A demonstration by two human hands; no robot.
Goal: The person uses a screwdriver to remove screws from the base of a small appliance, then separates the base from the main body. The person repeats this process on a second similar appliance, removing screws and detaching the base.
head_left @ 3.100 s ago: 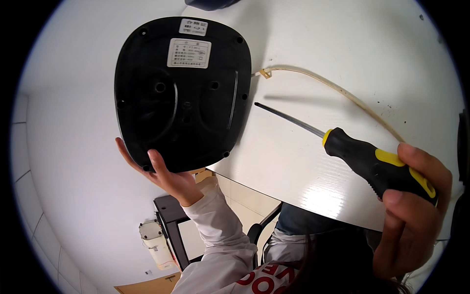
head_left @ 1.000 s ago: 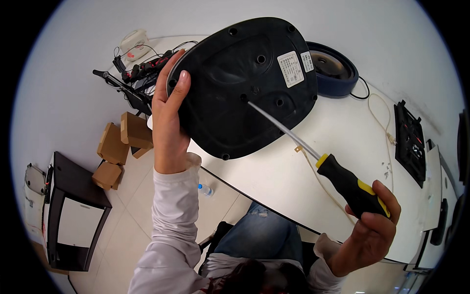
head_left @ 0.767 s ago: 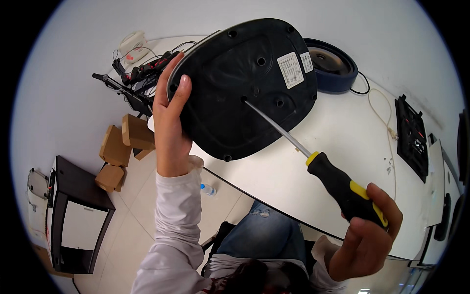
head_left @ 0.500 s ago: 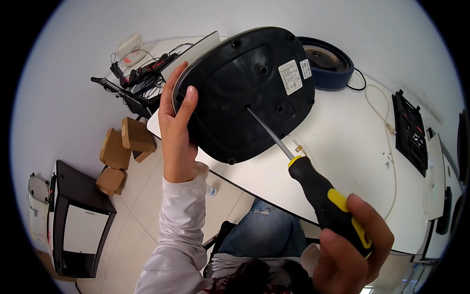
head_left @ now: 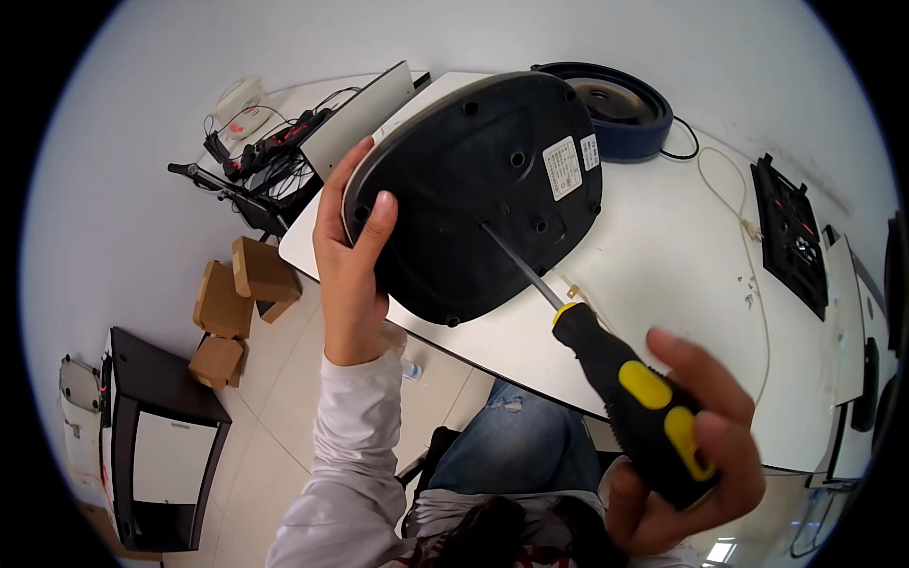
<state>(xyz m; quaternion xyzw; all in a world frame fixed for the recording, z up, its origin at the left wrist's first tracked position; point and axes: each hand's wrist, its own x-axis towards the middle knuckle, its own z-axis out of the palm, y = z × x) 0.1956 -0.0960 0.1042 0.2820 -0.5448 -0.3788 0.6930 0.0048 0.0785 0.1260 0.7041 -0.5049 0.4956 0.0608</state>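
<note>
My left hand [head_left: 350, 256] is closed on the left edge of a rounded black plastic housing [head_left: 426, 180], its thumb lying on the dark face. The housing is held tilted above the table, its face with recessed screw holes and two white labels [head_left: 563, 170] toward me. A screwdriver [head_left: 606, 369] with a black and yellow handle slants up from the lower right. Its shaft tip sits at a hole near the middle of the housing; how deep it goes I cannot tell. Around the rear end of the handle are the fingers of my right hand [head_left: 724, 450], slightly blurred.
The white table [head_left: 663, 275] carries a round dark-blue appliance [head_left: 630, 123], a pale cable [head_left: 757, 312], small loose screws [head_left: 748, 292] and a black tool case [head_left: 791, 237]. Tangled black cables [head_left: 275, 151] lie at the far left. Cardboard boxes [head_left: 222, 298] stand on the floor.
The screwdriver handle has turned, showing both yellow patches more fully, and my right fingers have shifted on it. The housing sits slightly lower in view and tilts a little differently.
</note>
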